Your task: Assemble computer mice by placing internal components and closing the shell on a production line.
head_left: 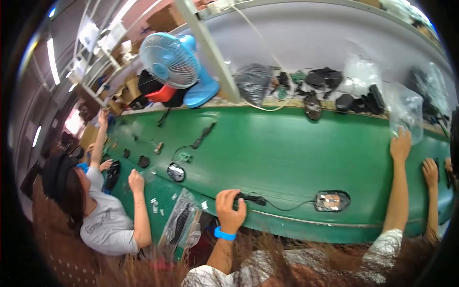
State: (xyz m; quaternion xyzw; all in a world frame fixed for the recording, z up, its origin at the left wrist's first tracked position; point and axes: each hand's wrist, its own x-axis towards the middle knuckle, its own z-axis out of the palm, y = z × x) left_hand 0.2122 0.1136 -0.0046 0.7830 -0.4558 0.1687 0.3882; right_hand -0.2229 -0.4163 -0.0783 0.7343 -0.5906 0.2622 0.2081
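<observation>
Near the front edge of the green bench, my left hand is closed round one end of a bundled black cable. From the bundle a thin lead runs right to a computer mouse, which lies apart from my hand with its pale inner parts showing. My right arm stretches far to the right. There my right hand has its fingers on the lower part of a clear plastic bag at the bench's back edge; the fingertips are partly lost against the plastic.
On the left a co-worker sits by small loose parts and another mouse. A co-worker's hand rests at the far right. A blue fan and a shelf with bagged black parts line the back.
</observation>
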